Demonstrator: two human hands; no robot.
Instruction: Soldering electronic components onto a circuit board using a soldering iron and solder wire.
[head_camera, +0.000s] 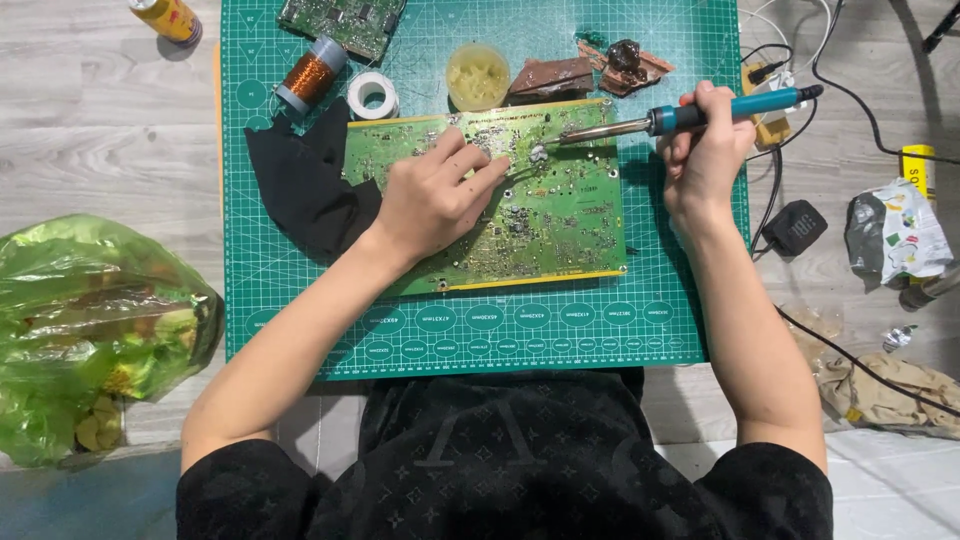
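Observation:
A large green circuit board (560, 215) lies on a green cutting mat (300, 290). My left hand (432, 195) rests flat on the board's left part, its index finger pointing toward a silvery blob of solder (537, 153) near the top edge. My right hand (705, 150) grips a blue-handled soldering iron (700, 113), held nearly level. The iron's metal tip reaches left and touches the board at the blob.
A black cloth (300, 180) lies left of the board. Behind it sit a copper wire spool (310, 75), a solder reel (373, 93), a yellowish tub (477, 75), brown scrap pieces (560, 78) and another circuit board (340, 20). Cables, a black adapter (795, 228) lie right, a green bag (90, 330) left.

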